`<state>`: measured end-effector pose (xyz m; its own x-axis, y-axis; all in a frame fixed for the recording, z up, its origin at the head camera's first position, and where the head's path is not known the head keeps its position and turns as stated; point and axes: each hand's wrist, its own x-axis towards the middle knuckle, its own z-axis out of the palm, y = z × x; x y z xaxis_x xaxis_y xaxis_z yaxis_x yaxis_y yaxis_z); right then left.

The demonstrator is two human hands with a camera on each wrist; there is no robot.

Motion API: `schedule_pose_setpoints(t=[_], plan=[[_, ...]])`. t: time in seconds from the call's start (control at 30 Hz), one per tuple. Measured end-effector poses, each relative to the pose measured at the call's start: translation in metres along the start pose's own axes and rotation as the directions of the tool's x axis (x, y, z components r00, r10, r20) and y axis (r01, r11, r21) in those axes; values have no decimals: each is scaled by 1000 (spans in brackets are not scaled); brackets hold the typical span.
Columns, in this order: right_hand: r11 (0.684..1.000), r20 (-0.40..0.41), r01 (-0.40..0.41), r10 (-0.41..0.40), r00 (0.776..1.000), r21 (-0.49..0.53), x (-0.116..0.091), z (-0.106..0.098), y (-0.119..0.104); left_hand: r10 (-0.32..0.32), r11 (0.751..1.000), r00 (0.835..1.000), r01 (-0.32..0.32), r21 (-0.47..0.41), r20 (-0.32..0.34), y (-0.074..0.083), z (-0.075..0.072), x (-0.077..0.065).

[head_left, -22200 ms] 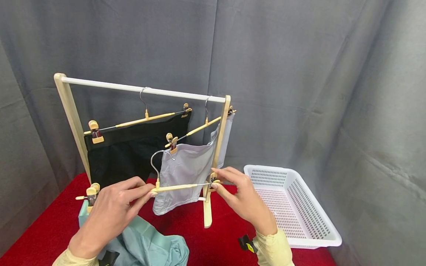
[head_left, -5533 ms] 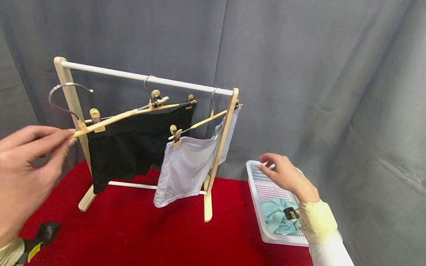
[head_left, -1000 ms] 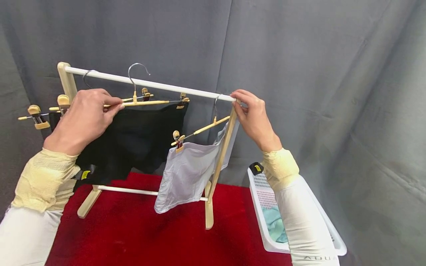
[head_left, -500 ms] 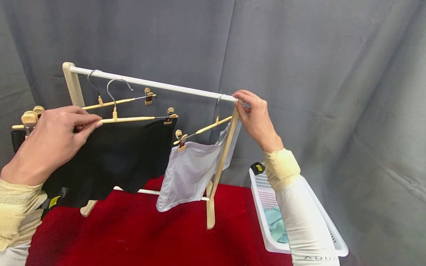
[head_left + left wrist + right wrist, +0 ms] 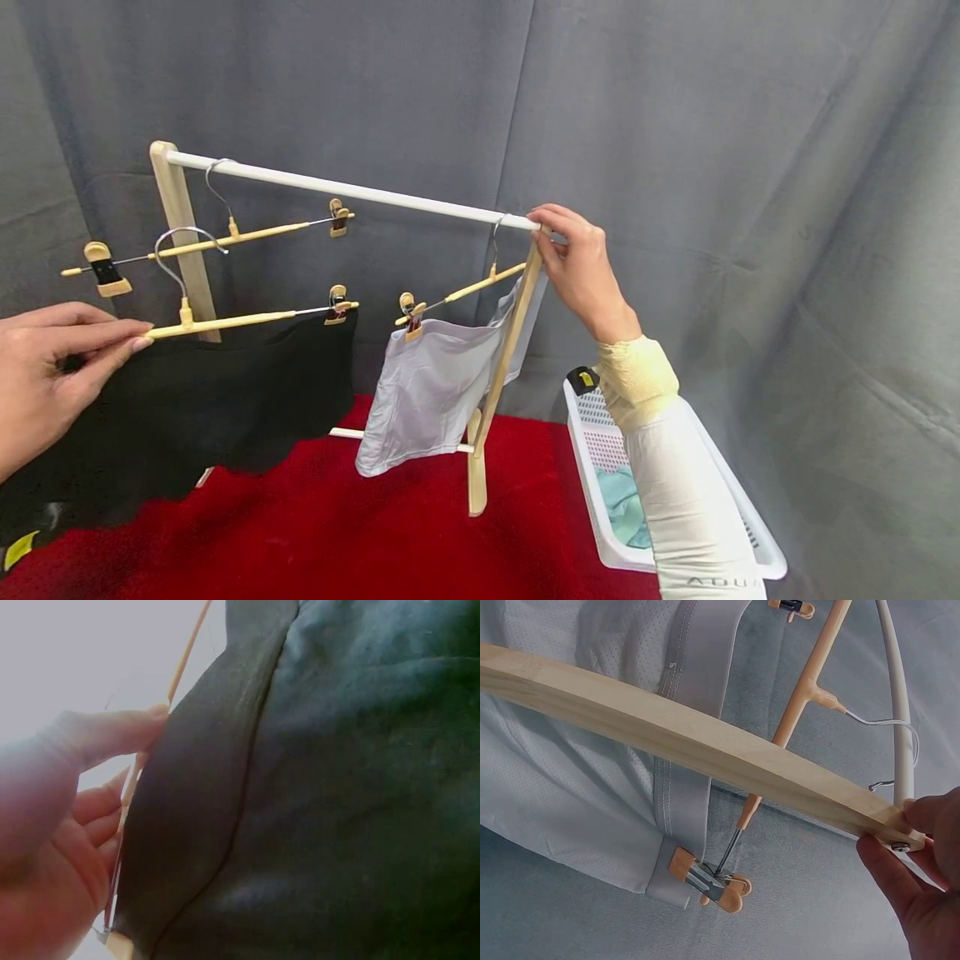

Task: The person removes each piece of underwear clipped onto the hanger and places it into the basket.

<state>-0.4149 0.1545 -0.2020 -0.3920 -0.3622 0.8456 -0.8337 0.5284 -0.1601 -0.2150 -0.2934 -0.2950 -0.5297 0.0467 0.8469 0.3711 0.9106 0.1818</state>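
At the left of the head view, my left hand (image 5: 45, 367) pinches the wooden bar of a clip hanger (image 5: 247, 320). Black shorts (image 5: 187, 408) hang from that hanger, and its metal hook is in the air, off the rail. The left wrist view has the thumb against the bar beside the dark cloth (image 5: 195, 787). My right hand (image 5: 573, 262) grips the rack's right top corner, thumb on the wooden post (image 5: 705, 746). Grey-lilac shorts (image 5: 435, 383) hang from another clip hanger (image 5: 483, 285) near that post.
A bare clip hanger (image 5: 262, 235) hangs on the white rail (image 5: 360, 190) near its left end. To the right, partly behind my right sleeve, a white basket (image 5: 588, 500) holds teal cloth (image 5: 622, 504). Red cloth (image 5: 337, 533) covers the table.
Teal cloth, earlier on a hanger, now lies in the basket; the bare hanger is on the rail. My left hand has carried the black shorts' hanger leftward and down. The right stays put.
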Motion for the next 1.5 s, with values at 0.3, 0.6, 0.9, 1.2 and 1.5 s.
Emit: schedule_pose_setpoints(t=[0.3, 0.6, 0.9, 1.2, 1.5], plan=[[1000, 11, -3, 3, 1000, -9, 1, -3, 3, -29, 988, 999, 25, -155, -19, -8, 1, -36], [1000, 13, -4, 4, 1000, 3, 1, -6, 3, -35, 984, 996, 48, -170, 78, 1, 2, -51], [999, 3, -18, 18, 1000, -50, -3, -8, 2, 66, 984, 994, -51, -170, 84, 28, 6, -43], [1000, -83, 21, -21, 996, -2, -16, -12, -18, 88, 969, 986, -52, -240, 143, 60, 9, -35], [974, -125, 223, -218, 968, 26, -47, -26, -98, 182, 917, 977, -127, -378, 114, 78, 27, -25]])
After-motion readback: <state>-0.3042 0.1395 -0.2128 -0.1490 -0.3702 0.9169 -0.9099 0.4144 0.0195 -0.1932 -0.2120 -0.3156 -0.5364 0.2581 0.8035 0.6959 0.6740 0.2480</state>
